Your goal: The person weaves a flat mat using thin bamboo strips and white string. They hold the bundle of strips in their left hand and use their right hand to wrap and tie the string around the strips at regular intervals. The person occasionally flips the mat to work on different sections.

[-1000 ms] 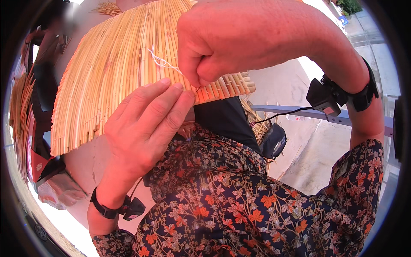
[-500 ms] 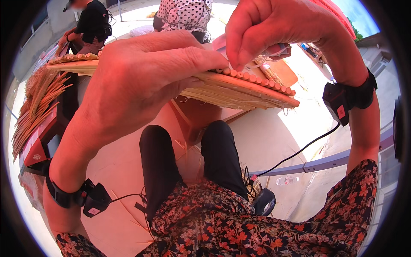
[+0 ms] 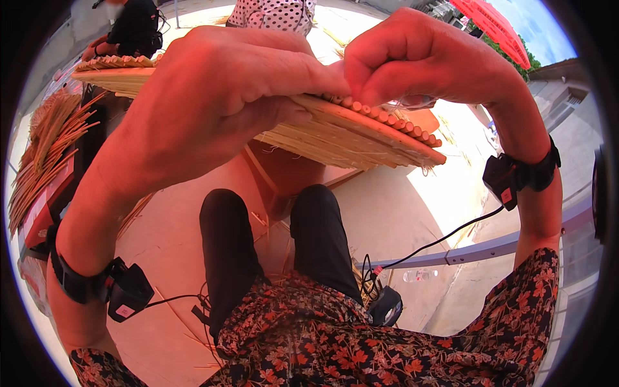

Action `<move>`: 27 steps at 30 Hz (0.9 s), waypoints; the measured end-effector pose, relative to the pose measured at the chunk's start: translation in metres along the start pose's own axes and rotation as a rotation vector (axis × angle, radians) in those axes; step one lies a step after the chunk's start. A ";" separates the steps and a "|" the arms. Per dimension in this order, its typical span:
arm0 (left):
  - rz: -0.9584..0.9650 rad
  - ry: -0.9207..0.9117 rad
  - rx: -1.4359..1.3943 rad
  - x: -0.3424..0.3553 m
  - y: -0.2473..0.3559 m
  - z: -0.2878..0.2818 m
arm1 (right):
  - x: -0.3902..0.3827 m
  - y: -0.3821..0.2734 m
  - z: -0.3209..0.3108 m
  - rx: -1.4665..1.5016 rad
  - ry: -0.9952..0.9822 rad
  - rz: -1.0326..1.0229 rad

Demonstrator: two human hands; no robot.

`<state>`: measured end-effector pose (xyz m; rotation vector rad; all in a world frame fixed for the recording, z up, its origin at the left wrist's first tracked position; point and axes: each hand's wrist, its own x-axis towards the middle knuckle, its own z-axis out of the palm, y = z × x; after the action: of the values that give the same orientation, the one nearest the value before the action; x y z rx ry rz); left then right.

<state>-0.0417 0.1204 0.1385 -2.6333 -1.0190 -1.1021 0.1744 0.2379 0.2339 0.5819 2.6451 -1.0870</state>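
Held level above my knees is a mat of pale reeds (image 3: 361, 142), seen from its edge, with a row of round cut ends along the top. My left hand (image 3: 213, 109) is closed on the near edge, thumb and fingers pressed on either side of the mat. My right hand (image 3: 425, 61) is bent into a pinch just over the cut ends, beside my left fingertips; what is between its fingertips is hidden.
A reddish-brown stool or table (image 3: 284, 180) stands beneath the mat. Loose reeds (image 3: 45, 155) are piled at left. Two people, one in black (image 3: 129, 32), one in polka dots (image 3: 271, 13), are beyond. A cable, metal rail (image 3: 477, 248) and plastic bottle (image 3: 419, 275) lie at right.
The view has tipped up from the mat's face to its edge. My left hand has turned from lying on the mat to gripping its edge; both hands shifted slightly in the last half second.
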 end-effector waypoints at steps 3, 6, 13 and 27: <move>-0.006 -0.010 -0.042 -0.001 -0.003 0.002 | -0.002 -0.005 0.003 -0.087 0.023 0.024; -0.004 -0.007 -0.044 0.000 -0.005 0.003 | 0.000 0.000 0.003 -0.121 0.025 -0.027; 0.003 -0.002 -0.079 0.004 -0.012 0.001 | 0.000 0.012 0.003 -0.241 0.127 -0.209; -0.096 -0.108 -0.266 0.026 -0.033 -0.020 | 0.006 0.017 -0.014 -0.050 0.129 -0.285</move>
<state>-0.0612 0.1533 0.1660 -2.9084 -1.0984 -1.2036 0.1757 0.2603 0.2312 0.2780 2.9254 -1.0846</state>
